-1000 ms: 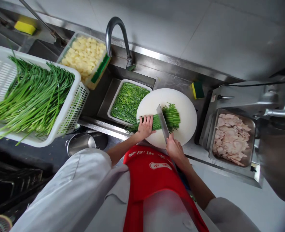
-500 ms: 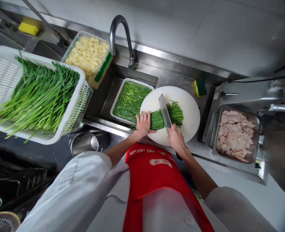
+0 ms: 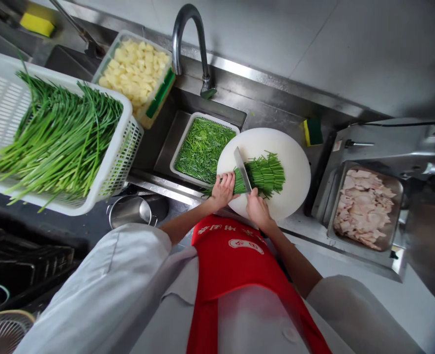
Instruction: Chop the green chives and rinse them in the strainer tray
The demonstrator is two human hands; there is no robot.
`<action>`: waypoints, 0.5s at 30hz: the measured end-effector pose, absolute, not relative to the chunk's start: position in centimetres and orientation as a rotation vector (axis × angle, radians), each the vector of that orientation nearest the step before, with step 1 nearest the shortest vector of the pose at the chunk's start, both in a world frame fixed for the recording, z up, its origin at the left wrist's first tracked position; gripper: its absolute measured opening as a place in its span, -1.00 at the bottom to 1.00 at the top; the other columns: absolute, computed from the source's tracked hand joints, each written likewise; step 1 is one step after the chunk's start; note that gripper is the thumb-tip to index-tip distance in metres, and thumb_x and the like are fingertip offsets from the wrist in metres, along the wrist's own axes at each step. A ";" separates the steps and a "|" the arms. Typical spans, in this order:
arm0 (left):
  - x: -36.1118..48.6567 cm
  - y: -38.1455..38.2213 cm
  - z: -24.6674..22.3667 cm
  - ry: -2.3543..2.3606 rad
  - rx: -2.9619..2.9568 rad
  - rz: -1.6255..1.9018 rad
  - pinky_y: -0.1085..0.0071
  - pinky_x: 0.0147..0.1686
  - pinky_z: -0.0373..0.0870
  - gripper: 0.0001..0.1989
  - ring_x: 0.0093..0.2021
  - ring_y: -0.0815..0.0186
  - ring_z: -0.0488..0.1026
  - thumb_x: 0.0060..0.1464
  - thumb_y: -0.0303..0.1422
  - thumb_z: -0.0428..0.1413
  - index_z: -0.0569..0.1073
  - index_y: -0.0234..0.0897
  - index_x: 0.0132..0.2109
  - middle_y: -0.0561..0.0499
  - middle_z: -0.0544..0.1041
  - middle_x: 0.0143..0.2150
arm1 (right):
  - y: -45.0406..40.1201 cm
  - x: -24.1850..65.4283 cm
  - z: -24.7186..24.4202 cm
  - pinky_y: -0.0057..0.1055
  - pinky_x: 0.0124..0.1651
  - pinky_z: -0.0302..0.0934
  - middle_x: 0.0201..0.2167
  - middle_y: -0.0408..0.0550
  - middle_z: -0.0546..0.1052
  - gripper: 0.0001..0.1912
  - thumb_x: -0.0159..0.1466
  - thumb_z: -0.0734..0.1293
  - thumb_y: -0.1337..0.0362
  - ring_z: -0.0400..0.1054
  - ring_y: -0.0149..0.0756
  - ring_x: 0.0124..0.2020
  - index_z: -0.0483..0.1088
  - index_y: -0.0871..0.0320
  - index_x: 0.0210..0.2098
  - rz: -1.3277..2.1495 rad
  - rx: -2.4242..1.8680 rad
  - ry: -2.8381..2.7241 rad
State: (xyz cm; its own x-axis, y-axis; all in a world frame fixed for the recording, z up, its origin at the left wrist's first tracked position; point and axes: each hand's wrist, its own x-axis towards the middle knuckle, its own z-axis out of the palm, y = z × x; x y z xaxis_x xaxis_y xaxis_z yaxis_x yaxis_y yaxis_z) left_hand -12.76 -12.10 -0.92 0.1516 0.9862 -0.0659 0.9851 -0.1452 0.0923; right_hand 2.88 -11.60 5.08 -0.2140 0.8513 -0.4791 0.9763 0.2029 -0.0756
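A bunch of green chives (image 3: 265, 173) lies on a round white cutting board (image 3: 294, 196), its right part cut into short lengths. My left hand (image 3: 223, 191) presses and grips the uncut stalks at the board's left edge. Wrapped round a cleaver's handle, my right hand (image 3: 258, 209) holds the cleaver (image 3: 243, 168) with its blade across the bunch, close to my left fingers. Left of the board, a white basket (image 3: 175, 158) in the sink holds chopped chives (image 3: 205, 149).
A large white basket (image 3: 108, 172) of whole chives stands at the left. Behind it is a tub of pale yellow cubes (image 3: 136, 71). A faucet (image 3: 190, 14) rises over the sink. To the right sit a sponge (image 3: 313, 132) and a metal tray of sliced meat (image 3: 364, 206).
The cleaver and my right hand have shifted left along the bunch, nearer my left hand. The cut part on the board is longer. The whole view has shifted slightly.
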 end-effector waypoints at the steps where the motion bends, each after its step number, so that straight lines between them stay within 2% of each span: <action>1: -12.8 -12.2 -0.9 1.985 2.279 0.042 -0.08 0.33 0.01 -0.14 0.29 -0.14 0.20 0.29 -0.01 -0.06 -0.03 -0.60 0.46 -0.44 0.24 0.34 | -11.4 2.9 5.1 -0.39 -0.13 0.23 -0.14 0.24 0.58 -0.71 0.50 0.01 0.35 0.52 -0.11 -0.07 0.18 0.33 0.12 -0.521 1.718 2.162; 6: -13.7 -13.5 -0.2 2.059 2.159 0.182 -0.08 0.35 -0.01 0.15 0.34 -0.19 0.16 0.08 0.22 0.08 -0.08 -0.61 0.47 -0.48 0.21 0.35 | -12.5 4.1 6.7 -0.34 -0.19 0.22 -0.20 0.21 0.59 -0.69 0.51 -0.03 0.28 0.54 -0.08 -0.16 0.18 0.30 0.10 -0.458 1.691 2.216; 8: -13.9 -14.1 -0.2 2.060 2.142 0.166 -0.09 0.36 -0.04 0.19 0.38 -0.22 0.10 0.04 0.25 0.09 -0.08 -0.61 0.47 -0.50 0.18 0.37 | -13.6 4.2 7.3 -0.33 -0.19 0.23 -0.23 0.21 0.59 -0.66 0.51 -0.05 0.27 0.54 -0.08 -0.18 0.17 0.30 0.11 -0.432 1.684 2.210; 12: -14.0 -14.7 -0.7 2.045 2.144 0.087 -0.13 0.38 -0.09 0.13 0.43 -0.24 0.03 0.11 0.19 0.09 -0.09 -0.60 0.48 -0.50 0.13 0.41 | -15.0 3.6 7.3 -0.34 -0.15 0.24 -0.22 0.19 0.60 -0.67 0.49 0.00 0.33 0.54 -0.10 -0.15 0.14 0.32 0.16 -0.509 1.602 2.174; 15: -13.8 -14.5 -1.2 2.016 2.160 0.081 -0.09 0.39 -0.09 -0.02 0.45 -0.21 0.01 0.23 0.08 0.01 -0.09 -0.62 0.47 -0.48 0.09 0.44 | -14.9 2.8 6.7 -0.32 -0.11 0.25 -0.18 0.21 0.60 -0.66 0.45 0.05 0.39 0.54 -0.09 -0.11 0.13 0.34 0.18 -0.536 1.590 2.143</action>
State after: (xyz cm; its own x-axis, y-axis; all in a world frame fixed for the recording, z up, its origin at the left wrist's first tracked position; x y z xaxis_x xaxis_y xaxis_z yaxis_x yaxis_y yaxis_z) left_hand -13.78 -14.48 -1.24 0.0762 0.9933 -0.0865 0.9833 -0.0605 0.1718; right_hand 2.76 -14.92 6.69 -0.2601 0.7997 -0.5411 0.9603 0.2726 -0.0587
